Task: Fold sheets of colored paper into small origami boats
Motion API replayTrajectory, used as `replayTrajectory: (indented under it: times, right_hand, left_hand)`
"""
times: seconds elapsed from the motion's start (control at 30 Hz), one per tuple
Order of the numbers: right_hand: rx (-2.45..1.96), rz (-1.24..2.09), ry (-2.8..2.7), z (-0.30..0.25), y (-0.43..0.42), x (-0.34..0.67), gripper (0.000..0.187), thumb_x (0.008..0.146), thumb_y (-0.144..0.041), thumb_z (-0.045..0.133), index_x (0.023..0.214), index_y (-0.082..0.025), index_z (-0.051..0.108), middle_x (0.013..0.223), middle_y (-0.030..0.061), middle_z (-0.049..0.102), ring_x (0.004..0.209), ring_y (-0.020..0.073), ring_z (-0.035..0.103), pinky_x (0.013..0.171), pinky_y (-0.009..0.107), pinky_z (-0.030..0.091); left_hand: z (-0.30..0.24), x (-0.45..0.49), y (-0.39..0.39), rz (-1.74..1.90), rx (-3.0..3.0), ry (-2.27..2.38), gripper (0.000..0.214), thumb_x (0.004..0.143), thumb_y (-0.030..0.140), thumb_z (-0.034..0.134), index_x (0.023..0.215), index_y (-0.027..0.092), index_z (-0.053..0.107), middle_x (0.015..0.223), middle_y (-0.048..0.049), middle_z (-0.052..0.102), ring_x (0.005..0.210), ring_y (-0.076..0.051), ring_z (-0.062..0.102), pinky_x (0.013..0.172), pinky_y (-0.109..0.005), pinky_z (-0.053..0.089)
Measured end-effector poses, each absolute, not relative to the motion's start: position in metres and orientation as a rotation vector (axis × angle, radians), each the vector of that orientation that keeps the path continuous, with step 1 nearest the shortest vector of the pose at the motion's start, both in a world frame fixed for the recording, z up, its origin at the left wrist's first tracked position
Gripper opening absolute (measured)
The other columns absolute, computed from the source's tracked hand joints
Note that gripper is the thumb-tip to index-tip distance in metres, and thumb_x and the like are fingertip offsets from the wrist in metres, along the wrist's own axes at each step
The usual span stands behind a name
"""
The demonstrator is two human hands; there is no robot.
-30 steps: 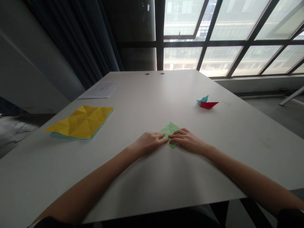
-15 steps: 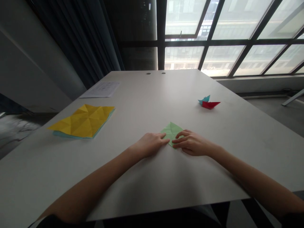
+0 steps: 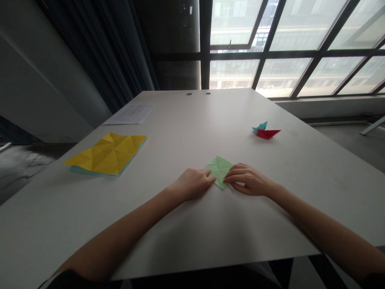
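The left hand (image 3: 195, 184) lies low over the left corner of a small light-green origami sheet (image 3: 219, 170), its thumb and forefinger reaching onto the paper a little apart from each other; whether they grip it or just press it down, I can't tell from here. The right hand (image 3: 248, 179) is at the opposite side, fingers bent, with the fingertips and thumb drawn in toward the lower right edge of the sheet. That might be a pinch, but the fingers cover the spot and I can't be sure.

The green sheet sits between the two hands, flat on the white table (image 3: 186, 140), one point turned away from the person and one toward them, with crease lines running across it. Both bare forearms stretch in over the near edge, and a black sleeve (image 3: 75, 279) shows at the left elbow.

Beyond the right hand, well apart from it, a red paper boat (image 3: 268, 135) stands in front of a blue paper boat (image 3: 261, 126), overlapping it from this angle. Off to the left, a creased yellow origami sheet (image 3: 111, 152) rests on a light-blue sheet (image 3: 87, 171) that peeks out along its near and right edges. Farther up that side lies a printed page (image 3: 129, 114). Past the table's far end are a dark blue curtain (image 3: 114, 52) and tall black-framed windows (image 3: 234, 24).
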State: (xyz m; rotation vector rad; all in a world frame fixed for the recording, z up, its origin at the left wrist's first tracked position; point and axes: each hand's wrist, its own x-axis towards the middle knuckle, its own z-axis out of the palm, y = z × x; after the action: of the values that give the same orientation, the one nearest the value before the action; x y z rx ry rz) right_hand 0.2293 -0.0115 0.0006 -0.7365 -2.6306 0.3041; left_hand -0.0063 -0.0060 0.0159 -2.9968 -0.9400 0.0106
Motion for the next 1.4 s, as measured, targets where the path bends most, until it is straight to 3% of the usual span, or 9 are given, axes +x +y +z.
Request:
replayTrajectory:
  times: [0.17, 0.37, 0.6, 0.77, 0.83, 0.93, 1.07, 1.23, 1.4]
  right_hand:
    - [-0.764, 0.340, -2.733, 0.003, -0.020, 0.220, 0.023, 0.079, -0.015, 0.046, 0.092, -0.019, 0.064, 0.086, 0.0060, 0.066, 0.084, 0.0158, 0.057, 0.078, 0.030, 0.043]
    - [-0.790, 0.160, -2.871, 0.009, -0.031, 0.215, 0.023, 0.079, -0.016, 0.045, 0.092, -0.018, 0.064, 0.086, 0.0070, 0.066, 0.084, 0.0174, 0.057, 0.080, 0.032, 0.041]
    - [-0.757, 0.152, -2.866, 0.013, -0.029, 0.217, 0.022, 0.082, -0.020, 0.045, 0.093, -0.020, 0.064, 0.085, 0.0058, 0.065, 0.082, 0.0162, 0.056, 0.078, 0.030, 0.039]
    - [-1.186, 0.010, -2.563, 0.004, -0.014, 0.226, 0.029, 0.085, -0.035, 0.044, 0.103, -0.019, 0.060, 0.094, 0.0092, 0.063, 0.089, 0.0210, 0.054, 0.079, 0.035, 0.040]
    - [-1.368, -0.029, -2.441, -0.002, -0.009, 0.230, 0.036, 0.083, -0.041, 0.046, 0.110, -0.017, 0.056, 0.101, 0.0116, 0.061, 0.093, 0.0239, 0.052, 0.080, 0.037, 0.040]
    - [-1.489, 0.035, -2.402, -0.011, -0.003, 0.233, 0.035, 0.082, -0.040, 0.048, 0.108, -0.018, 0.056, 0.104, 0.0110, 0.060, 0.094, 0.0237, 0.052, 0.081, 0.038, 0.041]
    - [-1.530, 0.197, -2.337, -0.017, -0.001, 0.233, 0.026, 0.079, -0.034, 0.051, 0.099, -0.017, 0.058, 0.100, 0.0091, 0.061, 0.092, 0.0218, 0.053, 0.081, 0.036, 0.041]
    - [-1.516, 0.430, -2.178, -0.015, 0.001, 0.230, 0.014, 0.076, -0.030, 0.053, 0.084, -0.018, 0.056, 0.077, 0.0035, 0.061, 0.072, 0.0163, 0.056, 0.065, 0.030, 0.045]
    - [-1.367, 0.649, -1.962, -0.012, 0.001, 0.228, 0.012, 0.077, -0.031, 0.051, 0.079, -0.019, 0.053, 0.079, 0.0026, 0.059, 0.071, 0.0141, 0.057, 0.060, 0.026, 0.047]
  left_hand:
    - [0.016, -0.006, -0.006, 0.012, -2.991, -0.939, 0.019, 0.084, 0.022, 0.042, 0.098, 0.022, 0.055, 0.090, -0.0064, 0.059, 0.074, -0.016, 0.061, 0.061, -0.025, 0.046]
    - [0.017, -0.003, -0.010, 0.078, -2.922, -0.930, 0.019, 0.086, 0.024, 0.038, 0.094, 0.020, 0.055, 0.088, -0.0070, 0.059, 0.072, -0.018, 0.060, 0.056, -0.026, 0.045]
    - [0.015, 0.010, -0.015, -0.024, -2.859, -1.033, 0.028, 0.083, 0.041, 0.043, 0.091, 0.017, 0.055, 0.085, -0.0078, 0.059, 0.075, -0.021, 0.058, 0.059, -0.029, 0.045]
    - [0.011, 0.011, -0.011, -0.110, -2.833, -1.162, 0.032, 0.087, 0.036, 0.038, 0.074, 0.016, 0.058, 0.077, -0.0066, 0.059, 0.070, -0.018, 0.056, 0.059, -0.028, 0.043]
    - [0.009, 0.010, -0.009, -0.170, -2.838, -1.224, 0.028, 0.086, 0.034, 0.040, 0.074, 0.016, 0.058, 0.080, -0.0069, 0.060, 0.077, -0.019, 0.055, 0.061, -0.028, 0.044]
    - [0.004, 0.009, -0.006, -0.299, -2.831, -1.314, 0.023, 0.081, 0.037, 0.048, 0.090, 0.018, 0.058, 0.095, -0.0086, 0.059, 0.096, -0.023, 0.049, 0.071, -0.032, 0.045]
    - [-0.004, 0.006, 0.001, -0.349, -2.760, -1.477, 0.049, 0.076, 0.048, 0.052, 0.112, 0.015, 0.050, 0.115, -0.0139, 0.051, 0.107, -0.028, 0.041, 0.085, -0.042, 0.040]
    - [-0.007, 0.001, 0.008, -0.312, -2.788, -1.634, 0.050, 0.077, 0.053, 0.046, 0.112, 0.018, 0.051, 0.119, -0.0132, 0.050, 0.110, -0.029, 0.041, 0.085, -0.046, 0.038]
    - [-0.003, -0.001, 0.012, -0.466, -2.845, -1.821, 0.039, 0.074, 0.047, 0.053, 0.102, 0.020, 0.054, 0.110, -0.0095, 0.055, 0.105, -0.028, 0.044, 0.083, -0.044, 0.039]
